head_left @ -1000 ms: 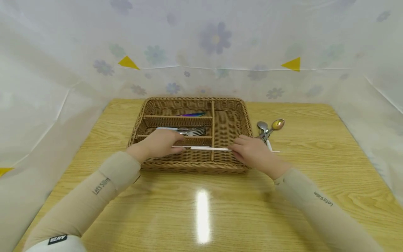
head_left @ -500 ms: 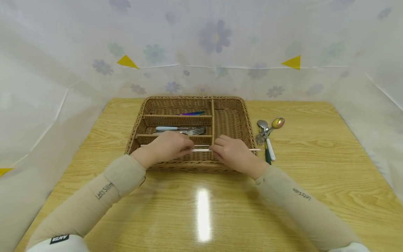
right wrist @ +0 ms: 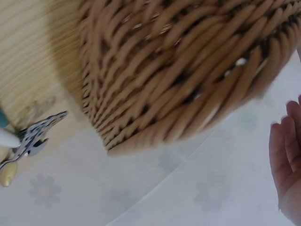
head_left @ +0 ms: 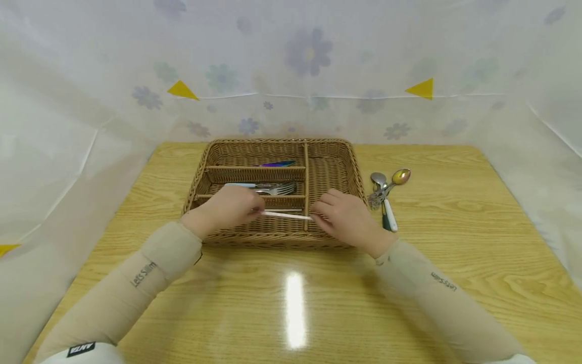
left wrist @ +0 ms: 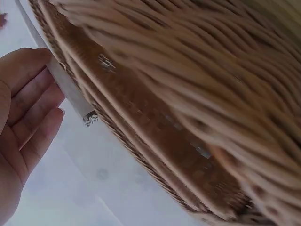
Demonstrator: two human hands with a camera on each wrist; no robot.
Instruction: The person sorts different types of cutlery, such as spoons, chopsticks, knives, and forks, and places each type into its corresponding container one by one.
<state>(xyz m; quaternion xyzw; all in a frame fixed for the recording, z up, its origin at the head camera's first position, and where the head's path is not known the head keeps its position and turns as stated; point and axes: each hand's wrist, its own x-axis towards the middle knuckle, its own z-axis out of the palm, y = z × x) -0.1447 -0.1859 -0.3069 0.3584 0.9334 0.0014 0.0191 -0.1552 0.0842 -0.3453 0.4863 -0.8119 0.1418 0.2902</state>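
Observation:
A thin white chopstick [head_left: 287,215] spans the gap between my hands, over the front left part of the wicker cutlery basket [head_left: 277,245]. My left hand [head_left: 229,207] pinches it near its left end; in the left wrist view the patterned silver end of the chopstick [left wrist: 70,87] sticks out past the fingers. At its right end, the fingertips of my right hand [head_left: 343,217] hold it, above the basket's divider. The right wrist view catches only part of the right hand [right wrist: 289,160], without the chopstick. Another thin white stick [head_left: 291,210] lies in the front compartment.
Several forks [head_left: 284,189] and a light-blue handle [head_left: 241,185] lie in the middle compartment, a rainbow-coloured blade [head_left: 278,164] in the far one. Right of the basket, spoons [head_left: 401,176] and a fork [head_left: 375,200] lie in a pile on the wooden table [head_left: 454,227].
My right hand moved left along the chopstick, then slightly back right. The chopstick's end no longer shows beyond the right hand. The left hand shifted right, then back left.

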